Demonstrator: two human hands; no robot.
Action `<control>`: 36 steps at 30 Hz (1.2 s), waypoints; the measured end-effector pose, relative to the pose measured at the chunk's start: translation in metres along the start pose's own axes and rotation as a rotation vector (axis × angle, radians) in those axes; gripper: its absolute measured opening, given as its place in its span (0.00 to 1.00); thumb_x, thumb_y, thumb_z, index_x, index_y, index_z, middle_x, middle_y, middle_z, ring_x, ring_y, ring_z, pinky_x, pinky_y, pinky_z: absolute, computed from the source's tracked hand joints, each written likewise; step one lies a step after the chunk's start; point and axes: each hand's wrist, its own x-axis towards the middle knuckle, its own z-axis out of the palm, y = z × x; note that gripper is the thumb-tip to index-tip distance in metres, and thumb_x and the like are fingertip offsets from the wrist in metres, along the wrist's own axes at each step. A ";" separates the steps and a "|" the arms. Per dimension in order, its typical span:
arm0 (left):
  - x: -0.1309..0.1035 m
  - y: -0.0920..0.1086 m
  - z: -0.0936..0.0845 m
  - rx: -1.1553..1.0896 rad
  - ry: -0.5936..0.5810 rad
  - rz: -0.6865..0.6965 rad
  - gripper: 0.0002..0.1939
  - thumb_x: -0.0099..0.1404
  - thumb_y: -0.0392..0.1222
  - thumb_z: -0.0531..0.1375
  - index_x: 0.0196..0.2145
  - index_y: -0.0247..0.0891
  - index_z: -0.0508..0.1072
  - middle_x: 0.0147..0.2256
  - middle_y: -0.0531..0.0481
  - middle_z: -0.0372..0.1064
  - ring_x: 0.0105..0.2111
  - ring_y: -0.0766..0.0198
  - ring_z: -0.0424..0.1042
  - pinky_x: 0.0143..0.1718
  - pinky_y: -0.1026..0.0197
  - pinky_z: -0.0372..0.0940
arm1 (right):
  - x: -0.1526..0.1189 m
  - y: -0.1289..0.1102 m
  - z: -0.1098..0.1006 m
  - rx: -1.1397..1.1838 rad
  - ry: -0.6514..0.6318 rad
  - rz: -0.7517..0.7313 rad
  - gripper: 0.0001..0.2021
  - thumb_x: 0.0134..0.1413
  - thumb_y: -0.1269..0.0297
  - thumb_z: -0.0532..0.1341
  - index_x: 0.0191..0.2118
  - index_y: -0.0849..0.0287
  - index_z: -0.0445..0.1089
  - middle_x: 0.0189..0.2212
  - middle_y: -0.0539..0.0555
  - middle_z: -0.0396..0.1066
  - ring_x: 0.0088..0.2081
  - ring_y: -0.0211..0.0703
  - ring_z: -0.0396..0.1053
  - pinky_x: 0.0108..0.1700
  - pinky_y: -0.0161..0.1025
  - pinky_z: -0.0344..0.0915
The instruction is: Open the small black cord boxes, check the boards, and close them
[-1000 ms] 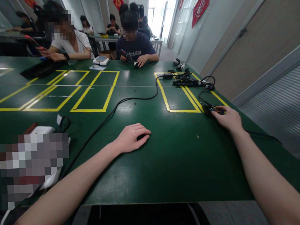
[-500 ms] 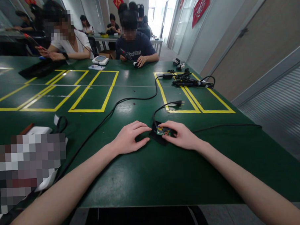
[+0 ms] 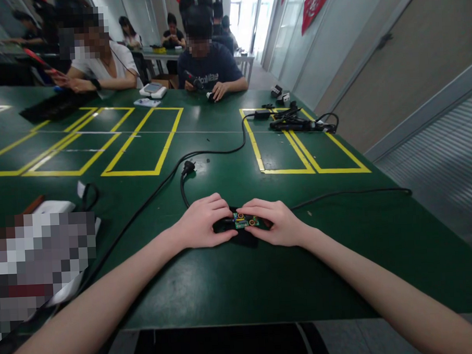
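Observation:
A small circuit board [image 3: 245,220] with copper coils sits between my two hands, just above a black flat piece [image 3: 244,239] on the table. My left hand [image 3: 206,221] curls around the left end, where a black cord meets the board. At the right end, my right hand [image 3: 280,221] grips the board between thumb and fingers. A black power plug [image 3: 188,167] lies beyond my left hand, its cord running back under that hand. Another thin black cable [image 3: 350,193] leads away to the right from behind my right hand.
Yellow tape rectangles [image 3: 156,149] mark the green table [image 3: 225,292]. Bundled black cables [image 3: 296,123] lie at the far right. A long cord [image 3: 143,207] crosses at left, near a blurred stack [image 3: 44,258]. Two people [image 3: 209,63] [image 3: 98,63] sit across the table.
My left hand has closed in on the board's left end; before, it was apart. The board has turned and come slightly nearer, and the plug has swung over to the left.

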 end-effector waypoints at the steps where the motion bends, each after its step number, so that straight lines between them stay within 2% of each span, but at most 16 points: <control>1: 0.000 -0.001 0.000 0.003 0.004 -0.018 0.15 0.69 0.52 0.63 0.40 0.37 0.77 0.39 0.44 0.75 0.41 0.55 0.72 0.41 0.55 0.70 | 0.000 0.000 -0.001 -0.003 0.019 0.005 0.18 0.65 0.66 0.62 0.59 0.56 0.72 0.47 0.58 0.79 0.43 0.44 0.79 0.42 0.38 0.77; 4: 0.000 -0.001 -0.001 0.021 -0.007 -0.044 0.19 0.68 0.53 0.63 0.49 0.37 0.77 0.47 0.41 0.76 0.48 0.50 0.72 0.49 0.49 0.72 | 0.000 0.002 -0.002 -0.018 0.040 0.029 0.19 0.64 0.64 0.64 0.59 0.55 0.72 0.45 0.57 0.80 0.42 0.44 0.80 0.43 0.39 0.77; 7: 0.000 0.000 -0.001 0.042 -0.032 -0.055 0.27 0.66 0.52 0.64 0.58 0.37 0.73 0.54 0.37 0.74 0.55 0.45 0.69 0.56 0.42 0.69 | -0.001 0.003 -0.002 -0.023 0.045 0.030 0.18 0.64 0.63 0.64 0.59 0.55 0.73 0.46 0.57 0.81 0.43 0.45 0.81 0.45 0.40 0.78; 13: -0.002 0.000 0.001 0.060 -0.049 -0.136 0.34 0.64 0.54 0.67 0.64 0.39 0.68 0.65 0.33 0.65 0.64 0.38 0.63 0.61 0.35 0.64 | -0.001 0.003 -0.001 0.002 0.019 0.056 0.16 0.65 0.63 0.63 0.57 0.54 0.74 0.48 0.58 0.81 0.46 0.48 0.81 0.47 0.43 0.79; 16: -0.002 0.000 0.001 0.037 -0.018 -0.151 0.33 0.65 0.55 0.66 0.62 0.38 0.68 0.64 0.33 0.67 0.64 0.40 0.65 0.61 0.38 0.65 | -0.001 0.005 -0.001 0.024 -0.005 0.076 0.16 0.65 0.63 0.63 0.57 0.54 0.74 0.49 0.58 0.80 0.45 0.47 0.81 0.48 0.43 0.79; 20: 0.001 -0.003 0.000 0.017 0.026 -0.173 0.21 0.69 0.49 0.63 0.55 0.38 0.72 0.52 0.39 0.77 0.52 0.49 0.76 0.55 0.47 0.70 | -0.002 0.008 0.001 0.034 -0.010 0.091 0.14 0.65 0.63 0.64 0.55 0.55 0.75 0.49 0.59 0.79 0.45 0.47 0.80 0.48 0.44 0.79; 23: 0.002 -0.005 0.000 0.013 0.029 -0.144 0.13 0.70 0.45 0.61 0.49 0.39 0.74 0.47 0.43 0.80 0.47 0.52 0.79 0.51 0.49 0.72 | -0.002 0.011 0.002 0.018 0.004 0.117 0.14 0.66 0.62 0.64 0.54 0.56 0.75 0.48 0.59 0.78 0.43 0.47 0.80 0.45 0.43 0.79; 26: 0.001 -0.007 0.001 -0.013 0.038 -0.102 0.07 0.71 0.41 0.60 0.45 0.39 0.74 0.46 0.44 0.80 0.46 0.54 0.79 0.50 0.51 0.72 | -0.003 0.012 0.003 -0.002 0.027 0.156 0.14 0.66 0.62 0.63 0.54 0.56 0.75 0.48 0.59 0.78 0.44 0.47 0.79 0.43 0.42 0.78; 30: 0.001 -0.008 0.002 -0.060 0.067 -0.068 0.06 0.72 0.40 0.58 0.43 0.39 0.74 0.48 0.44 0.80 0.48 0.55 0.79 0.52 0.52 0.73 | -0.003 0.014 0.000 -0.012 0.040 0.192 0.15 0.66 0.62 0.62 0.55 0.54 0.75 0.48 0.59 0.77 0.46 0.49 0.78 0.45 0.44 0.78; 36: 0.001 -0.008 0.002 -0.018 0.064 -0.066 0.06 0.73 0.39 0.58 0.39 0.39 0.74 0.49 0.43 0.79 0.52 0.54 0.76 0.54 0.49 0.73 | -0.002 0.014 -0.005 -0.096 0.021 0.074 0.20 0.61 0.57 0.67 0.57 0.55 0.73 0.52 0.63 0.74 0.51 0.56 0.74 0.53 0.56 0.74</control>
